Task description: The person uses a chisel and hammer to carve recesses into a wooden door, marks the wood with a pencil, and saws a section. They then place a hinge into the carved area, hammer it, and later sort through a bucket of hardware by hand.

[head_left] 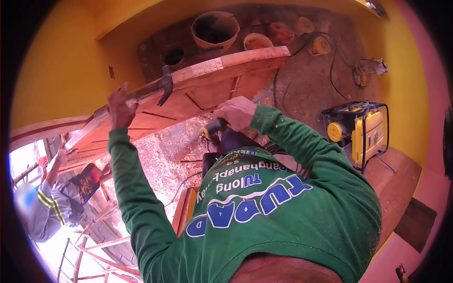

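A wooden panelled door [207,96] stands on its long edge in front of me. My left hand [121,107] is closed at its upper edge, around the handle of a claw hammer [165,87] lying along that edge. The hammer's head points right, its claw hanging over the panel side. Close to the door's lower side, my right hand [236,113] is closed in a fist. From the fist sticks out a dark tool with a yellow end [213,128]; its kind is not clear. A bluish-grey bar [262,97] shows at the fist's other side.
Another person [52,203] at the left has a hand at the door's far end. Wood shavings [165,151] cover the floor. A yellow generator [365,132] stands right, with a black cable [332,70] beyond it. Buckets [214,30] stand behind the door.
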The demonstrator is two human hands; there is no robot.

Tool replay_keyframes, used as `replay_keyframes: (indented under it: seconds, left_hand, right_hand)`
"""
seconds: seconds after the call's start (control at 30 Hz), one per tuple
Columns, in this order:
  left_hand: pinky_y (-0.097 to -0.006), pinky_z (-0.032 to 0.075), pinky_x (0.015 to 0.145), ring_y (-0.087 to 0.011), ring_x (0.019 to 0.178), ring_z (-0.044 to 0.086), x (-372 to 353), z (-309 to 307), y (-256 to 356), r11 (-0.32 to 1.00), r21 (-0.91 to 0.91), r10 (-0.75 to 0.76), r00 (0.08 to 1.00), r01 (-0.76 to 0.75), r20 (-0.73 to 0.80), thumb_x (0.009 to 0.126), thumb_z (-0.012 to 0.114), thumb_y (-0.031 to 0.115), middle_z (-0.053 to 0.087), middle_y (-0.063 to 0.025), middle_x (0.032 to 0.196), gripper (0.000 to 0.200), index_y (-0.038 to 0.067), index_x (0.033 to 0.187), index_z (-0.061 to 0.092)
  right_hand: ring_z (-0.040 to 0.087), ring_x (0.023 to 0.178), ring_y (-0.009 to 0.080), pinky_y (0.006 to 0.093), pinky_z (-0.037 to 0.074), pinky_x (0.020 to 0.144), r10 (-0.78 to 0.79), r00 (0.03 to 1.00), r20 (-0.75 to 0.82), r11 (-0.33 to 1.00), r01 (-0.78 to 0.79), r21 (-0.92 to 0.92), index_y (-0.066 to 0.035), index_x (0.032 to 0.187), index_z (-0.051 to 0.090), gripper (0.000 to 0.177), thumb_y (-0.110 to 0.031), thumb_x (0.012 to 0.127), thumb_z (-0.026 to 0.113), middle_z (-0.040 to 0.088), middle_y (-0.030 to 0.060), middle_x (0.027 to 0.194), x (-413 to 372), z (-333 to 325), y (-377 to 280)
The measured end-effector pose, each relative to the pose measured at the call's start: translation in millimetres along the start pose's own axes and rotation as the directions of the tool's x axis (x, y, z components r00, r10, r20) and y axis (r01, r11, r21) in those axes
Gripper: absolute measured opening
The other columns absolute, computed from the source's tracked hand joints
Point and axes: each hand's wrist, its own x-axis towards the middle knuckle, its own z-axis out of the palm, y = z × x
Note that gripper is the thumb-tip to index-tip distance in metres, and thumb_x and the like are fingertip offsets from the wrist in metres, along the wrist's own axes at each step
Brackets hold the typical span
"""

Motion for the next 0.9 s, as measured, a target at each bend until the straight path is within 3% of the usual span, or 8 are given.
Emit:
replay_keyframes:
  seconds: [0.1, 0.23, 0.4, 0.5, 0.6, 0.7, 0.77, 0.9]
  left_hand:
    - [-0.0366, 0.048, 0.085, -0.0251, 0.096, 0.062, -27.5, -9.5, 19.5, 0.900, -0.389, -0.256, 0.960, 0.195, -0.111, 0.084, 0.071, 0.017, 0.064, -0.0126, 0.106, 0.041, 0.006, 0.122, 0.059]
    - [-0.0272, 0.049, 0.070, -0.0121, 0.077, 0.059, -115.8, 15.7, 95.4, 0.456, -0.683, -0.464, 0.807, 0.571, 0.364, 0.099, 0.054, 0.023, 0.066, -0.0050, 0.089, 0.027, -0.001, 0.107, 0.064]
    - [-0.0299, 0.051, 0.075, -0.0166, 0.082, 0.063, -167.5, 45.2, 221.7, 0.215, -0.632, -0.150, 0.665, 0.744, 0.732, 0.090, 0.065, 0.027, 0.067, -0.0077, 0.095, 0.032, 0.001, 0.109, 0.064]
    - [-0.0336, 0.051, 0.077, -0.0249, 0.084, 0.066, -111.1, 29.9, 287.4, 0.388, -0.780, -0.055, 0.857, 0.492, 0.513, 0.082, 0.072, 0.028, 0.068, -0.0141, 0.096, 0.041, 0.000, 0.111, 0.063]
    - [-0.0373, 0.051, 0.080, -0.0315, 0.090, 0.067, -40.4, 19.2, 342.6, 0.587, -0.764, 0.199, 0.867, 0.268, 0.457, 0.079, 0.074, 0.023, 0.067, -0.0200, 0.097, 0.043, 0.001, 0.113, 0.061]
    - [-0.0384, 0.051, 0.075, -0.0355, 0.088, 0.067, 2.5, 27.8, 393.0, 0.480, -0.695, 0.188, 0.712, 0.535, 0.677, 0.077, 0.076, 0.020, 0.067, -0.0198, 0.093, 0.039, 0.003, 0.108, 0.061]
    - [-0.0374, 0.051, 0.071, -0.0359, 0.078, 0.067, 14.7, 30.8, 409.1, 0.336, -0.715, 0.084, 0.736, 0.614, 0.672, 0.079, 0.074, 0.020, 0.066, -0.0195, 0.086, 0.036, 0.003, 0.107, 0.059]
    - [-0.0355, 0.051, 0.069, -0.0257, 0.077, 0.065, 29.7, -4.3, 421.1, 0.548, -0.586, -0.198, 0.773, 0.597, 0.602, 0.080, 0.072, 0.016, 0.065, -0.0178, 0.085, 0.031, 0.000, 0.103, 0.059]
  right_hand:
    - [0.062, 0.085, 0.0363, 0.0491, 0.048, 0.072, 0.160, 0.979, -0.127, 0.985, -0.149, 0.093, -0.010, 0.096, 0.057, 0.026, -0.021, 0.074, 0.064, 0.063, 0.0144, 0.084, -37.0, 25.1, 11.5]
    - [0.062, 0.087, 0.0389, 0.0509, 0.047, 0.076, 0.356, 0.933, -0.045, 0.922, -0.343, 0.179, -0.010, 0.094, 0.057, 0.023, -0.021, 0.074, 0.062, 0.065, 0.0182, 0.086, -72.6, 48.5, 30.7]
    - [0.064, 0.087, 0.0390, 0.0495, 0.050, 0.075, 0.239, 0.965, 0.110, 0.962, -0.251, 0.104, -0.010, 0.097, 0.064, 0.026, -0.021, 0.074, 0.064, 0.067, 0.0188, 0.087, -90.0, 46.4, 58.3]
    - [0.066, 0.085, 0.0357, 0.0488, 0.051, 0.076, 0.103, 0.978, 0.181, 0.989, -0.121, 0.090, -0.009, 0.090, 0.069, 0.020, -0.018, 0.074, 0.061, 0.068, 0.0174, 0.086, -95.6, 28.4, 83.2]
    - [0.067, 0.085, 0.0322, 0.0474, 0.052, 0.076, 0.028, 0.971, 0.237, 0.999, -0.036, 0.032, -0.008, 0.081, 0.070, 0.017, -0.021, 0.077, 0.061, 0.068, 0.0160, 0.083, -92.0, -14.7, 104.6]
    - [0.066, 0.089, 0.0316, 0.0454, 0.052, 0.075, -0.074, 0.958, 0.277, 0.997, 0.064, 0.045, -0.006, 0.090, 0.068, 0.019, -0.017, 0.077, 0.058, 0.067, 0.0178, 0.090, -97.9, -71.4, 131.7]
    - [0.066, 0.088, 0.0310, 0.0429, 0.052, 0.071, -0.239, 0.969, -0.063, 0.971, 0.236, -0.044, -0.006, 0.089, 0.067, 0.019, -0.018, 0.075, 0.062, 0.066, 0.0159, 0.093, -107.9, -88.3, 153.4]
    - [0.063, 0.088, 0.0286, 0.0373, 0.052, 0.071, -0.477, 0.715, -0.511, 0.830, 0.557, 0.004, -0.009, 0.083, 0.066, 0.017, -0.019, 0.071, 0.071, 0.063, 0.0098, 0.095, -125.5, -162.7, 174.4]
